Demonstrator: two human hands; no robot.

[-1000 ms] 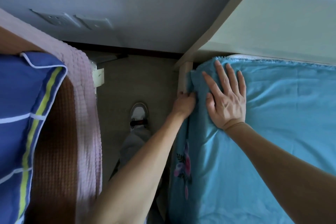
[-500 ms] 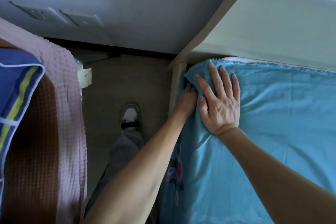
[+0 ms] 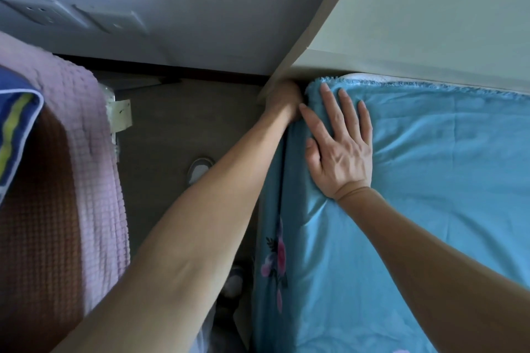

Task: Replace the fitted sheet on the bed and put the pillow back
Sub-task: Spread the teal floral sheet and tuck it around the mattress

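While flat on sheet (image 3: 430,180): right hand (image 3: 341,157).

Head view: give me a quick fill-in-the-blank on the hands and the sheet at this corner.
1. The right hand lies ____ on the blue sheet.
2. The left hand is at the mattress ____, beside the headboard.
3. The sheet's side drop bears a ____ print.

Missing words: flat; corner; floral

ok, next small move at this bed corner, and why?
Probably push the sheet corner further down beside the headboard with the left hand. That hand is already wedged at the corner, the right hand lies flat on the sheet, and the frayed edge still shows on top.
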